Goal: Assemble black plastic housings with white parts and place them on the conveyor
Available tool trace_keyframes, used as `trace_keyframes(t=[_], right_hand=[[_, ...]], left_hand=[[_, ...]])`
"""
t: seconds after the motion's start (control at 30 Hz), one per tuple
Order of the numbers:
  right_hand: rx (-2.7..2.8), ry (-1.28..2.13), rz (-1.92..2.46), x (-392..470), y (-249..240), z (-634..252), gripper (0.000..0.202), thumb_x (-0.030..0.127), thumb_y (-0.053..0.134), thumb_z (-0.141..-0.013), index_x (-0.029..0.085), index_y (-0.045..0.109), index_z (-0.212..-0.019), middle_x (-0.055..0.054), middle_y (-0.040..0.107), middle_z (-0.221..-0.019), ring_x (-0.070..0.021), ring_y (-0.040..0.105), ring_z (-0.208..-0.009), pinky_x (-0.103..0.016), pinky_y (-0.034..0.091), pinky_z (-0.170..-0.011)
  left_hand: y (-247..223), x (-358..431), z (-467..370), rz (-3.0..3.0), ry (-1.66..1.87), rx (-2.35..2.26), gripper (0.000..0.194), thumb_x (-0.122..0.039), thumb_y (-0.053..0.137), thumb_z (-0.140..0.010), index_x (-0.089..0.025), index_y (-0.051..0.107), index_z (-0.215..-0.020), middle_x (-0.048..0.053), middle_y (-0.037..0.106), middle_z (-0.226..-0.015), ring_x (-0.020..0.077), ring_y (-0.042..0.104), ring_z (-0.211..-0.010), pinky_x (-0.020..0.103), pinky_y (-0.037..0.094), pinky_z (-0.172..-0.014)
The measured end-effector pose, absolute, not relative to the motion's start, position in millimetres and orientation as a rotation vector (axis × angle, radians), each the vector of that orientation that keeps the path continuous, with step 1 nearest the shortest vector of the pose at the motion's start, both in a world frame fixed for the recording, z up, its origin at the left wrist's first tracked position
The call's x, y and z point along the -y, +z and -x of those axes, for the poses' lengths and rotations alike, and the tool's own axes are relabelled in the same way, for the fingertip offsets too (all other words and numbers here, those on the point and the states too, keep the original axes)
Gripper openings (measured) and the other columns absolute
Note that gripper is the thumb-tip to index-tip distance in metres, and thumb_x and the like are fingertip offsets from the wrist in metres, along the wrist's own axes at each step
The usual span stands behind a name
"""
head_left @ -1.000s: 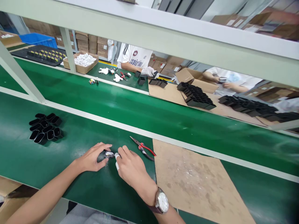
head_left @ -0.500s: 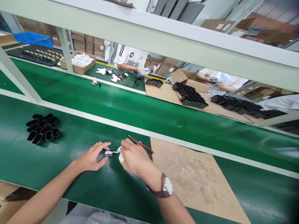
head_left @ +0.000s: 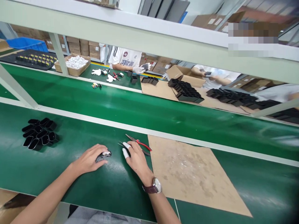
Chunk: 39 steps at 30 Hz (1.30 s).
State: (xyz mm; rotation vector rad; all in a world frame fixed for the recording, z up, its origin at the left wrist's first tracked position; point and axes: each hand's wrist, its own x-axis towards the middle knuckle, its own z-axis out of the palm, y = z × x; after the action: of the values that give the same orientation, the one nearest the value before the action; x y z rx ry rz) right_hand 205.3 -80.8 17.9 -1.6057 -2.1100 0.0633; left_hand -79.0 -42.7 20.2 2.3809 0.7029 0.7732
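My left hand (head_left: 90,158) curls around a small black plastic case (head_left: 106,154), its fingers against the far side and its thumb resting on the bench nearer me. Pale and metallic parts show in the case's open end, too small to name. My right hand (head_left: 137,158) wears white finger cots on the thumb and index finger, which are apart. Over a pair of tweezers (head_left: 121,143) it hovers or rests; their thin tips poke out beyond the index finger, the rest mostly hidden. Just beyond that hand lie red-handled pliers (head_left: 143,145).
Black open cases (head_left: 38,133) stand clustered at the left. A brown cardboard sheet (head_left: 187,174) lies at the right. Past the white rail is a green belt (head_left: 116,105) carrying a small circuit assembly (head_left: 95,85). Co-workers (head_left: 130,59) handle black cases across it. A shelf beam (head_left: 140,34) crosses above.
My right hand has drawn back from the case and its fingers have spread, uncovering the tweezer tips. The white strip between that hand and the case no longer shows. My left hand stays at the case.
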Motion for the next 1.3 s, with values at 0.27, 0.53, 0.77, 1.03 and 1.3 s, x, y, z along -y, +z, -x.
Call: trace_keyframes(t=[0.27, 0.53, 0.77, 1.03, 1.3], right_hand=[[2.168, 0.131, 1.268, 77, 16, -173, 0.030, 0.010, 0.049, -0.104, 0.017, 0.064, -0.130, -0.011, 0.067, -0.116, -0.0232, 0.062, -0.107, -0.040, 0.055, -0.096], [2.200, 0.162, 1.224, 85, 1, -173, 0.025, 0.005, 0.056, -0.098, 0.015, 0.069, -0.116, -0.010, 0.067, -0.112, -0.0245, 0.058, -0.103, -0.041, 0.052, -0.091], [2.171, 0.236, 1.230, 82, -4, -179, 0.026, 0.007, 0.059, -0.097, 0.018, 0.069, -0.118, -0.009, 0.067, -0.113, -0.0234, 0.058, -0.104, -0.041, 0.051, -0.094], [2.159, 0.265, 1.213, 85, -7, -183, 0.032, 0.003, 0.060, -0.093, 0.019, 0.068, -0.119, -0.008, 0.067, -0.115, -0.0245, 0.058, -0.107, -0.041, 0.052, -0.095], [2.139, 0.196, 1.093, 81, -18, -182, 0.039, 0.001, 0.047, -0.095, 0.021, 0.067, -0.121, -0.011, 0.067, -0.116, -0.0265, 0.062, -0.106, -0.045, 0.056, -0.090]], left_hand=[[21, 28, 75, -1.279, 1.066, -1.077, 0.032, -0.044, 0.086, -0.084, -0.017, 0.077, -0.097, 0.006, 0.076, -0.085, 0.0185, 0.073, -0.069, 0.034, 0.067, -0.067], [30, -6, 67, -1.390, 1.025, -1.202, 0.043, -0.055, 0.085, -0.079, -0.015, 0.072, -0.087, 0.005, 0.074, -0.078, 0.0195, 0.072, -0.063, 0.039, 0.065, -0.065], [56, -141, 60, -1.800, 1.172, -1.495, 0.024, -0.039, 0.083, -0.075, -0.018, 0.071, -0.080, 0.009, 0.072, -0.090, 0.0254, 0.073, -0.079, 0.044, 0.061, -0.087], [46, -123, 57, -2.143, 1.208, -1.524, 0.034, -0.038, 0.066, -0.093, -0.018, 0.069, -0.121, 0.018, 0.066, -0.130, 0.0350, 0.065, -0.122, 0.051, 0.060, -0.096], [70, 10, 170, -2.432, 0.998, -1.603, 0.021, -0.037, 0.063, -0.102, -0.026, 0.075, -0.116, 0.010, 0.073, -0.125, 0.0286, 0.069, -0.119, 0.050, 0.056, -0.107]])
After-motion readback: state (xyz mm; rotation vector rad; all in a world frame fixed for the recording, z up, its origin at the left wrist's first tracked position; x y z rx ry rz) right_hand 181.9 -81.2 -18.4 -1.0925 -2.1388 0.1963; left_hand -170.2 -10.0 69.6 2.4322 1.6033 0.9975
